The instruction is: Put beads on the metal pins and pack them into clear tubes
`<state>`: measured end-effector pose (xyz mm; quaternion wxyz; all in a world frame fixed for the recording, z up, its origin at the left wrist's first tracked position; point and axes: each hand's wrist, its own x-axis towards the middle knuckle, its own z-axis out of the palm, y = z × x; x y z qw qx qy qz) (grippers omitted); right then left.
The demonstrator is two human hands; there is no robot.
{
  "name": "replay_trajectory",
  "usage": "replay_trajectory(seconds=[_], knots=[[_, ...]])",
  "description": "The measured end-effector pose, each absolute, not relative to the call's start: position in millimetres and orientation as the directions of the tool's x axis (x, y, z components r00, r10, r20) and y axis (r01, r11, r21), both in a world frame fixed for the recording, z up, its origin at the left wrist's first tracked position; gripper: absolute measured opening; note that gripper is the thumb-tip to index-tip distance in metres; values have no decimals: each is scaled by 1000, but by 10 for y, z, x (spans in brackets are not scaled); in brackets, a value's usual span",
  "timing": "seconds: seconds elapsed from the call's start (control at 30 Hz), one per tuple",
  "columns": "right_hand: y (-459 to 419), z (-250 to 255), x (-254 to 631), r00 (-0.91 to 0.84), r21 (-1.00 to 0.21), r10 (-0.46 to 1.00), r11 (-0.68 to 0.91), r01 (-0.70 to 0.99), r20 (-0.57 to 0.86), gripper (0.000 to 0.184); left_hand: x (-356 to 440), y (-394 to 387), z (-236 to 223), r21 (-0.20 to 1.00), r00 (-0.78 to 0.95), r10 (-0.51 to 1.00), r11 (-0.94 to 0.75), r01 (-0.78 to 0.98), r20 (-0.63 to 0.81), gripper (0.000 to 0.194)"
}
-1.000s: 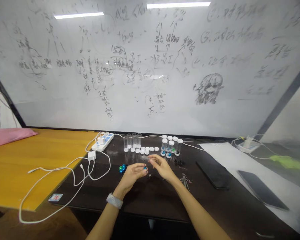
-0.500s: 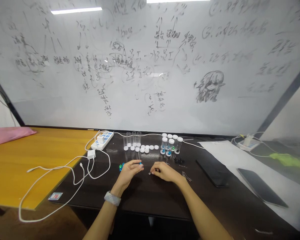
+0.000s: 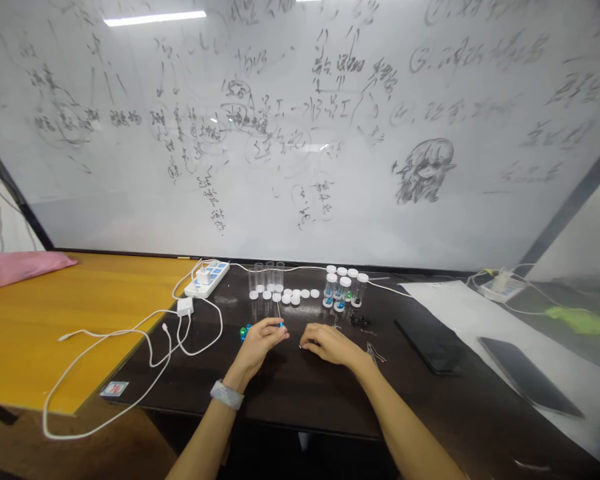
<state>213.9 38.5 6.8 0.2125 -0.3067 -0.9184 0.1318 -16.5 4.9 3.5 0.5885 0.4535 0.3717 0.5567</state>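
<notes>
My left hand [image 3: 260, 343] pinches a small shiny blue bead [image 3: 281, 325], from which a thin pale strand [image 3: 279, 310] sticks up. Just to its right, my right hand [image 3: 327, 343] is low over the dark table, thumb and forefinger closed on a tiny silvery piece [image 3: 301, 347] that is mostly hidden. Green and blue beads [image 3: 244, 332] lie behind my left hand. Beyond the hands are loose white caps [image 3: 295, 300] and clear upright tubes [image 3: 280, 275]. Capped tubes [image 3: 345, 293] with blue, green and black contents stand farther right.
Right of my right hand lie a small black heap [image 3: 360, 321] and thin wire-like strands [image 3: 375, 353]. Two dark flat devices, one a black slab [image 3: 425, 343] and one a phone [image 3: 530, 377], lie farther right. White cables [image 3: 147, 340] run from a power strip [image 3: 207, 280] on the left.
My right hand has left the strand near my left hand and come down to the silvery piece on the table. My left hand has shifted slightly left, still holding the blue bead.
</notes>
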Motion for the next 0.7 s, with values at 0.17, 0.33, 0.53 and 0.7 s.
replay_trajectory(seconds=[0.17,0.33,0.53,0.7], knots=[[377,61,2141,-725,-321,621,780,537,298,14,-159,31,54,940,101,994,-5,-342,42,44],[357,82,2175,-715,-322,634,771,550,296,14,-164,19,69,929,127,991,18,-370,31,43],[356,107,2197,-702,-341,649,757,558,293,15,-172,14,63,949,149,987,-4,-315,54,44],[363,104,2155,-714,-329,642,763,556,281,13,-168,10,64,952,171,983,-6,-305,61,44]])
